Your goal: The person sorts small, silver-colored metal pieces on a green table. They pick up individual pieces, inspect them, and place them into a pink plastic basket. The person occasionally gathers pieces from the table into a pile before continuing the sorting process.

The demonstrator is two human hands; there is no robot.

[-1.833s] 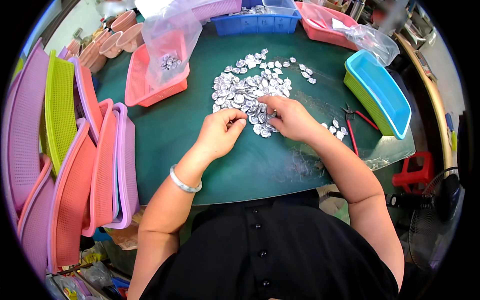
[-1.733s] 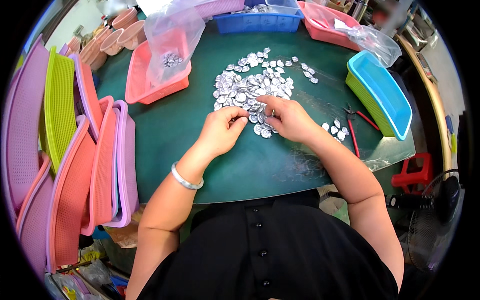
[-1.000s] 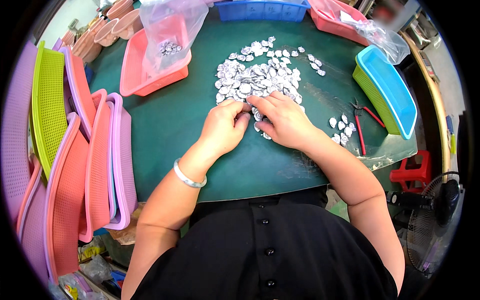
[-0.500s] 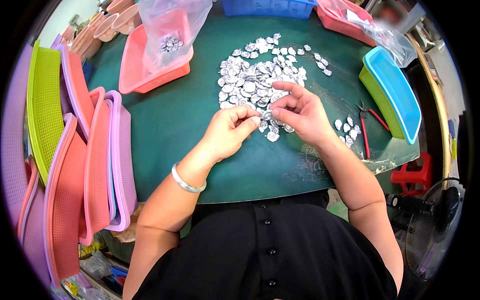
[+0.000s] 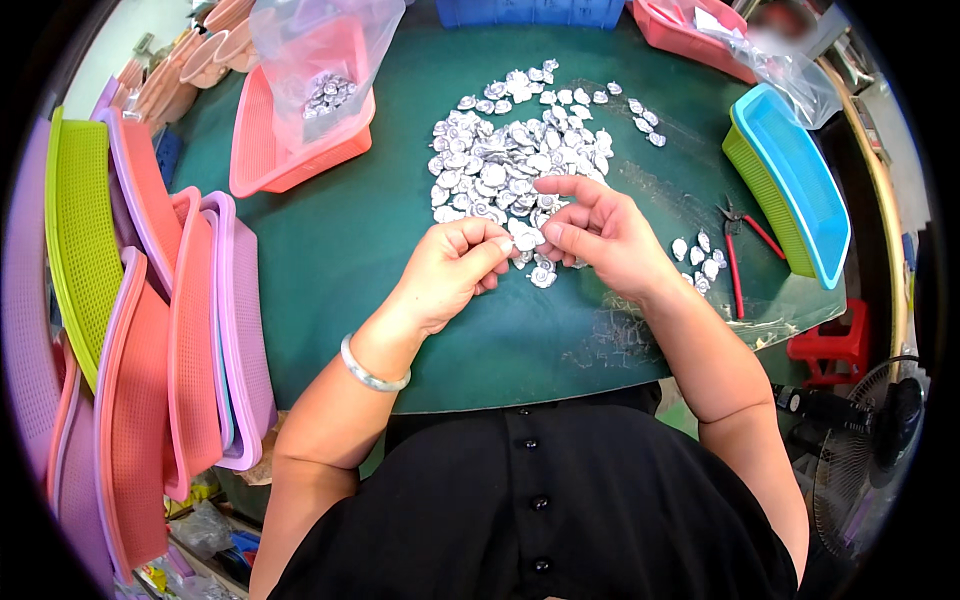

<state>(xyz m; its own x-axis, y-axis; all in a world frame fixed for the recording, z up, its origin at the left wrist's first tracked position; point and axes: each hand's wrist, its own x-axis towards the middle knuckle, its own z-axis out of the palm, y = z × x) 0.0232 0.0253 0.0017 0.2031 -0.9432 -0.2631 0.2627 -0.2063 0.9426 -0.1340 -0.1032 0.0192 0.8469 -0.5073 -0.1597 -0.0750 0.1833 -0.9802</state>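
The left hand (image 5: 455,265) pinches the near-left edge of one silver flower (image 5: 525,236) between thumb and forefinger, the tips closed tight on it, the other fingers curled under. The right hand (image 5: 615,245) is just beside the flower's right edge, its forefinger stretched out to the left above and well apart from the thumb, its other fingers bent in — whether the thumb also grips the flower, I cannot tell. This flower is at the near edge of a pile of silver flowers (image 5: 500,165) on the green table (image 5: 480,350), with looser ones scattered at its far side. A pale bracelet (image 5: 372,368) circles the left wrist.

To the right of the right hand lies a small group of flowers (image 5: 710,268), and just beyond it pliers (image 5: 735,265) with red handles spread apart. Farther right stands a blue and green basket (image 5: 742,150). Far left on the table is a pink basket (image 5: 255,150) with a clear bag (image 5: 280,40) draped over it, more flowers showing there. At the far edge are a blue bin (image 5: 530,13) and a pink tray (image 5: 690,42) — left of the table, purple, green and pink baskets (image 5: 140,400) stand packed on edge
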